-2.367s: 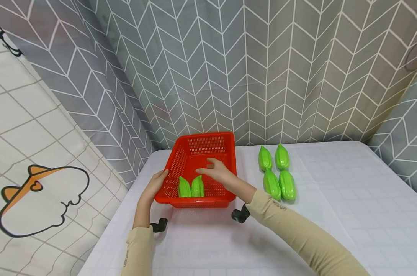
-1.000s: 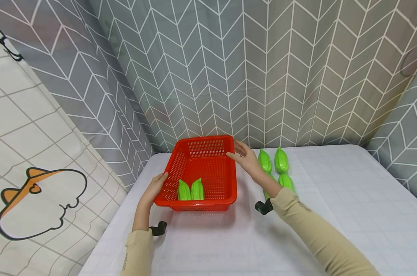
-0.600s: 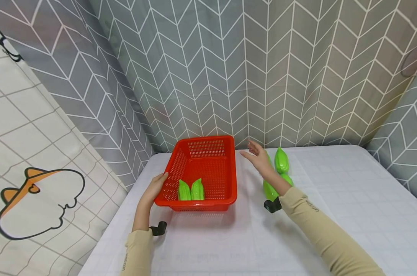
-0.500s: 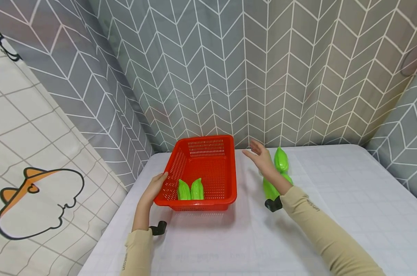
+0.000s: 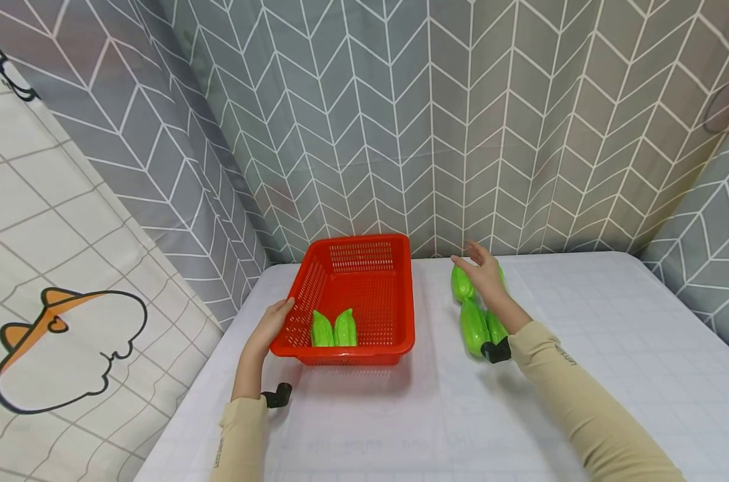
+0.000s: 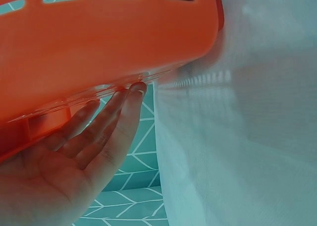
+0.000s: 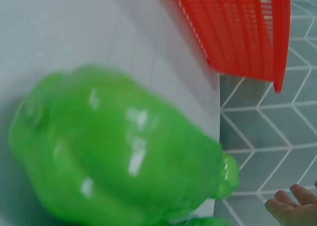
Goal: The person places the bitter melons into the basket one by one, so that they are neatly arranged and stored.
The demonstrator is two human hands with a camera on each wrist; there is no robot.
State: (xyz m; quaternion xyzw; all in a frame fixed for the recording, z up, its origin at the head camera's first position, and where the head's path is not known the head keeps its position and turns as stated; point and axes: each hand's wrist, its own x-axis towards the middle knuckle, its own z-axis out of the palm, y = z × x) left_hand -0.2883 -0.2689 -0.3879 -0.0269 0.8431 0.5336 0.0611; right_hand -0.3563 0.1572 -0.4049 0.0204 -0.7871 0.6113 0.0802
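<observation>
At the left rim of a red plastic basket [image 5: 379,351], my left hand [image 5: 269,326] holds on, its thumb over the edge. In the left wrist view, the fingers [image 6: 124,119] lie against the outside and underside of the rim. Two green ridged gourds [image 5: 345,328] lie side by side in the basket's near part. My right hand [image 5: 487,276], fingers spread and holding nothing, hovers over more green gourds right of the basket. A back-left gourd [image 5: 462,285] and a front-left gourd [image 5: 474,328] show; the right-hand ones are partly hidden by the hand and wrist.
The basket stands on a white-covered table [image 5: 352,422]. A grey patterned curtain [image 5: 364,134] hangs directly behind the table, and a white checked cloth [image 5: 69,234] hangs at the left. Black wrist-camera mounts [image 5: 497,350] stick out from both wrists.
My right hand has left the basket's inside, crossed its right rim and moved right to above the loose gourds. My left hand and the basket have stayed in place.
</observation>
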